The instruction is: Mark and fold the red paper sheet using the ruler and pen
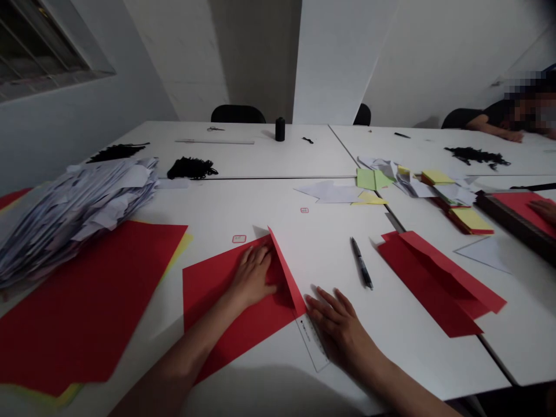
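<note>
red sheet [254,321] at mid-fold, flap [286,272] standing

on the white table [324,237], the sheet, flat over most of its face, with the flap tilted up along the side toward three o'clock. judging from this, in the middle of a folding step, with the crease apparently not yet pressed. on the sheet, the left hand [254,275], palm down and fingers spread, seemingly bracing the paper close to the fold; clamped on nothing. at three o'clock of the sheet, the right hand [336,318], fingers loosely apart, gripping nothing, just beside the near end of the flap; cannot tell a touch from a near miss. at four o'clock, partly behind the right hand, a white strip [310,339] with dark print. probably calling next for an even press along the fold, without skewing the sheet.

of containers, little to report. closest to one, farther off at three o'clock, a folded red paper [428,289], gaping under its upper leaf; cannot make out anything tucked inside. at ten o'clock, a loose heap of papers [82,214]; at nine o'clock, more red paper [99,295] over yellow paper [176,258].
</note>
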Action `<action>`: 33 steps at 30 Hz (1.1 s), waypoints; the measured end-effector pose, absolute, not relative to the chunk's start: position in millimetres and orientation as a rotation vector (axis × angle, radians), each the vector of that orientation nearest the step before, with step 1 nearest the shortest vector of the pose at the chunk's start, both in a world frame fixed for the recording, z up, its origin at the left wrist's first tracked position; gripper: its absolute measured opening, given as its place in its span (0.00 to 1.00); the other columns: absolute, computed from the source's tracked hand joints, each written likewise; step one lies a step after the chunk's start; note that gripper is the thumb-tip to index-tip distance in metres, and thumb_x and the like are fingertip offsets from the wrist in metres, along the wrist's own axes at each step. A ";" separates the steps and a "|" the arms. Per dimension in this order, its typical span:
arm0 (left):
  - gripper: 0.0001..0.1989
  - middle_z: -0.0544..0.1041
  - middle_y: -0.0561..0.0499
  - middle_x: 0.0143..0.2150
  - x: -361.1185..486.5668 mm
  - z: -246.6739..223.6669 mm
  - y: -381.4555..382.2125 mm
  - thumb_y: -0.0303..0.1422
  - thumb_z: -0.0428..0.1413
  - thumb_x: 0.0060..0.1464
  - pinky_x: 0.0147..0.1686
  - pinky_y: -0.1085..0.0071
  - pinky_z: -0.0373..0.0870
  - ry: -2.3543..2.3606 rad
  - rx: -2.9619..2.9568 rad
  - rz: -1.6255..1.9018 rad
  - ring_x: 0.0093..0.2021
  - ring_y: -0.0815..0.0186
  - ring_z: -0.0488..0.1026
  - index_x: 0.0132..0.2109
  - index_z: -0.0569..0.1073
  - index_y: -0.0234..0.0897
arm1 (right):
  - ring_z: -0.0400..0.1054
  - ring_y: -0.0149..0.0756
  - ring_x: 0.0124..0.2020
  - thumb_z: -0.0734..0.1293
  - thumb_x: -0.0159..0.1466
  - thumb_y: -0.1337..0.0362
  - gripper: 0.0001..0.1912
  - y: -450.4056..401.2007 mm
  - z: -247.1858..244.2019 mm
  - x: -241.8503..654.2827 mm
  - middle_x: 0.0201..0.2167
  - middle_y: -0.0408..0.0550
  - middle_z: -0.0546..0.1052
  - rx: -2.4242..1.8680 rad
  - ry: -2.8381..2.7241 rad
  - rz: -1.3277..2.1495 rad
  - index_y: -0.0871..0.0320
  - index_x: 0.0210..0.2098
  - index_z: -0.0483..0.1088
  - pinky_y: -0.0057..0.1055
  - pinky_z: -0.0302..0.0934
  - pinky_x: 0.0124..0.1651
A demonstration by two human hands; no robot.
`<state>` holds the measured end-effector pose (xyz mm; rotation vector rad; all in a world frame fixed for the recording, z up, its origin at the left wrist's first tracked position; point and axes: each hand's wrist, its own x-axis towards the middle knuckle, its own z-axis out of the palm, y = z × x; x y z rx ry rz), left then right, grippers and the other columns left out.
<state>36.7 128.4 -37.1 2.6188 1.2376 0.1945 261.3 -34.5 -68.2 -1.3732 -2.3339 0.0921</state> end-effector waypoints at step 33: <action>0.37 0.60 0.39 0.65 33.3 -51.5 127.0 0.38 0.60 0.41 0.67 0.53 0.35 1.258 2.529 0.186 0.67 0.51 0.52 0.60 0.61 0.35 | 0.62 0.39 0.45 0.62 0.66 0.66 0.09 163.9 -51.5 213.1 0.38 0.47 0.73 -1.659 -2.024 0.311 0.53 0.37 0.76 0.37 0.49 0.47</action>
